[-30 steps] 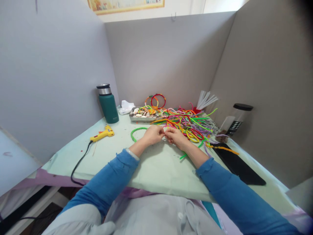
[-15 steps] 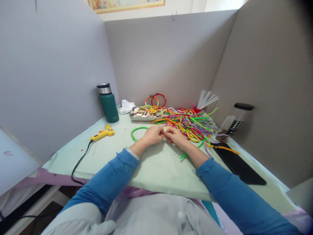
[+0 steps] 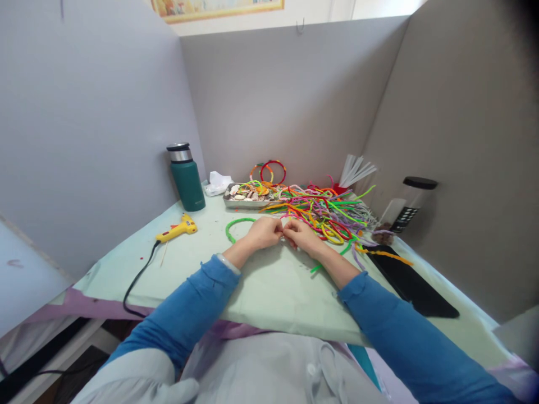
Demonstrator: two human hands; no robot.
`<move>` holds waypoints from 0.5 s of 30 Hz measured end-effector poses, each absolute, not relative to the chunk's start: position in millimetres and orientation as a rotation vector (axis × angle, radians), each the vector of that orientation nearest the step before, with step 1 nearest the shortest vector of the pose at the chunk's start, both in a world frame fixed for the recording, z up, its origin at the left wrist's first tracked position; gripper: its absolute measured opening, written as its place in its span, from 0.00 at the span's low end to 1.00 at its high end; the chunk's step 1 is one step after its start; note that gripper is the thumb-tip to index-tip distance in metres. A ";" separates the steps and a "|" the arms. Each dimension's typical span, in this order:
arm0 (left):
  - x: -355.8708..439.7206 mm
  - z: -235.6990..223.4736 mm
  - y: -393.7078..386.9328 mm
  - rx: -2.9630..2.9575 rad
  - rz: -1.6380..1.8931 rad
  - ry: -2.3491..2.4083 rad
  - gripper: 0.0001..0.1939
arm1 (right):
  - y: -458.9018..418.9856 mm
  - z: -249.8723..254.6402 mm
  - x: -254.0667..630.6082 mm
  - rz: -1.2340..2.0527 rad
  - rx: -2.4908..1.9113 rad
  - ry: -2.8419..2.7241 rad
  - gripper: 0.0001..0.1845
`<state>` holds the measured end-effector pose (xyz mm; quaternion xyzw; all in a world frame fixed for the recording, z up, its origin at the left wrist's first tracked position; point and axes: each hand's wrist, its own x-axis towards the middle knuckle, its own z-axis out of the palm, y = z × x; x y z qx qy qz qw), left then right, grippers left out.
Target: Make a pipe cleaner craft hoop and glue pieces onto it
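My left hand (image 3: 266, 232) and my right hand (image 3: 302, 234) meet above the middle of the table, fingertips pinched close together. Whatever lies between the fingers is too small or too hidden to make out. A bit of pink shows just behind the fingertips, and I cannot tell if it is held. Beside my left hand lies a green fuzzy ring (image 3: 229, 229), partly covered by that hand. Behind my right hand spreads a tangled pile of coloured pipe cleaners (image 3: 324, 207). A green pipe cleaner (image 3: 315, 269) passes under my right forearm.
At left are a yellow glue gun (image 3: 179, 227) with a black cord and a green bottle (image 3: 187, 182). Farther back stand a metal tray (image 3: 252, 204) of shells, a tissue pack (image 3: 218, 183) and white glue sticks (image 3: 356, 171). A clear jar (image 3: 406, 207) and black tablet (image 3: 415, 286) are at right.
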<state>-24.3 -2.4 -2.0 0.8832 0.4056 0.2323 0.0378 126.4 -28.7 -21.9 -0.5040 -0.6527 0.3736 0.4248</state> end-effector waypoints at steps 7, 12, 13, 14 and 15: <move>-23.8 -1.7 -1.9 2.659 0.784 1.239 0.09 | -31.3 -18.2 125.7 0.999 -1.205 -1.550 0.05; -24.1 2.3 -3.4 2.621 0.893 1.186 0.09 | -31.0 -16.5 126.6 1.094 -1.159 -1.436 0.07; -24.3 2.8 -3.6 2.609 0.919 1.172 0.09 | -30.4 -16.9 127.3 1.116 -1.149 -1.419 0.08; -24.4 3.2 -3.6 2.595 0.945 1.161 0.09 | -29.5 -17.4 128.0 1.135 -1.141 -1.405 0.09; -24.5 3.4 -3.5 2.580 0.966 1.152 0.09 | -28.6 -18.0 128.9 1.152 -1.134 -1.392 0.11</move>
